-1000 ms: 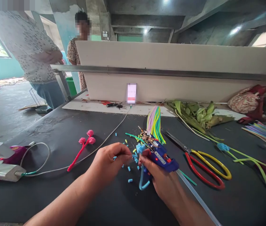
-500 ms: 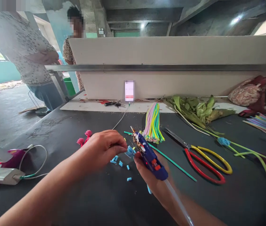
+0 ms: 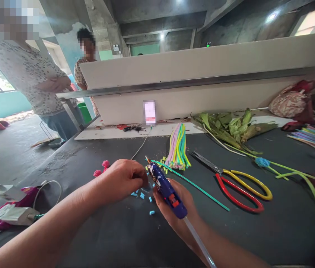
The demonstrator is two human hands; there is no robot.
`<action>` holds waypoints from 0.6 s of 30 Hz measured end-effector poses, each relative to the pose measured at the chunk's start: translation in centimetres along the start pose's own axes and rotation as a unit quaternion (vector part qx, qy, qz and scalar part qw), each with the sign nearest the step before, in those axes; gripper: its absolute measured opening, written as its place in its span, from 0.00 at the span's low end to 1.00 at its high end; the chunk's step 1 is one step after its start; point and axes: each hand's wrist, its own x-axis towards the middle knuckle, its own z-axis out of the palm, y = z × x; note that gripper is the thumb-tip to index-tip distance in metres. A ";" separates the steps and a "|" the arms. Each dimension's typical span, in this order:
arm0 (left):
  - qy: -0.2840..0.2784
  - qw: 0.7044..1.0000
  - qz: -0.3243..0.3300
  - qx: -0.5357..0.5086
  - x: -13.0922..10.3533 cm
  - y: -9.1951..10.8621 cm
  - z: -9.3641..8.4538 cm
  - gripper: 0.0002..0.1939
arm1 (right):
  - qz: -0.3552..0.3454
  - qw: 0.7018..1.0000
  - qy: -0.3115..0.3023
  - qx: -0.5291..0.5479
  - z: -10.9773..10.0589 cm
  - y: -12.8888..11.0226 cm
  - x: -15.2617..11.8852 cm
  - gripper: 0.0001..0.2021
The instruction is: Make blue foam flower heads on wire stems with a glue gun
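Note:
My right hand [image 3: 178,199] is wrapped round a dark blue glue gun [image 3: 168,191], whose tip points up and left; a clear glue stick [image 3: 200,243] sticks out of its back end. Just left of the gun's tip, my left hand [image 3: 126,178] has its fingers closed and bent; what they pinch, if anything, is hidden. Small cut blue pieces [image 3: 152,213] lie on the black table below and between the hands. Yellow-green pieces [image 3: 163,163] are scattered behind the gun. Beyond my left hand show pink fluffy flowers [image 3: 105,164].
Right of the gun lie a green stem [image 3: 202,189] and scissors [image 3: 242,186] with red and yellow handles. Behind are a pipe-cleaner bundle [image 3: 178,147], leaves [image 3: 234,126], keys [image 3: 135,128] and a phone [image 3: 150,112]. Chargers [image 3: 18,215] sit at left. Two people stand beyond the table.
The view has tilted and shifted. The glue gun's tip has come closer to my left hand, and the light blue piece seen between the hands is now mostly hidden.

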 end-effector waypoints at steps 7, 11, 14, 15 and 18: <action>0.013 1.000 -0.015 -0.009 -0.1 -0.2 0.7 0.09 | -0.007 0.999 -0.021 -0.036 -0.4 -0.2 0.1 0.06; 0.015 0.999 -0.040 -0.003 -0.1 -0.3 0.9 0.07 | -0.012 0.999 -0.013 -0.042 -0.3 -0.2 0.1 0.07; 0.012 0.999 -0.040 0.003 0.0 -0.3 0.9 0.06 | -0.007 0.999 0.000 -0.044 -0.2 -0.3 0.2 0.08; 0.010 0.999 -0.039 0.001 0.0 -0.4 0.9 0.06 | -0.006 0.999 0.003 -0.044 -0.2 -0.3 0.2 0.08; -0.003 0.999 -0.035 -0.022 -0.1 -0.5 0.6 0.05 | 0.003 1.000 0.013 -0.013 -0.3 -0.1 0.2 0.08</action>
